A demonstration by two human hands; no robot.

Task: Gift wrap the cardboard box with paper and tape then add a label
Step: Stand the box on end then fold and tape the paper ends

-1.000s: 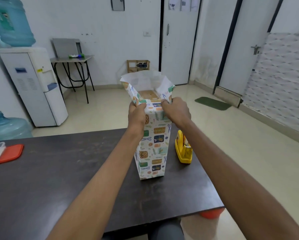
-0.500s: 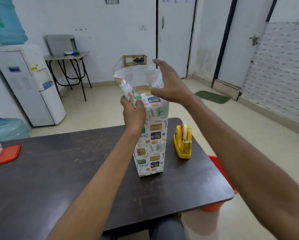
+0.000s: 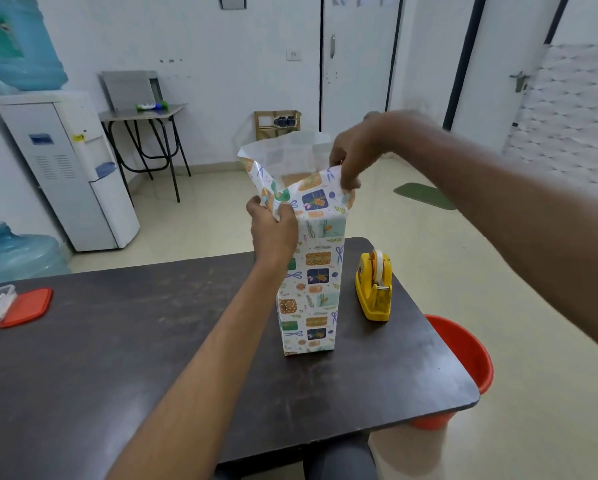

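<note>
Dark wood of the table carries the tall box standing upright near its far right side, already sleeved in patterned paper that rises loose above the top, with the yellow tape dispenser just beside it. The left hand pinches the paper at the box's upper left corner, while the right hand, farther off, pinches the near flap's upper right edge. The paper looks thin, glossy and easily creased or torn, and the box light and tippy, so it is best gripped at corners and folded against the stiff cardboard edge.
</note>
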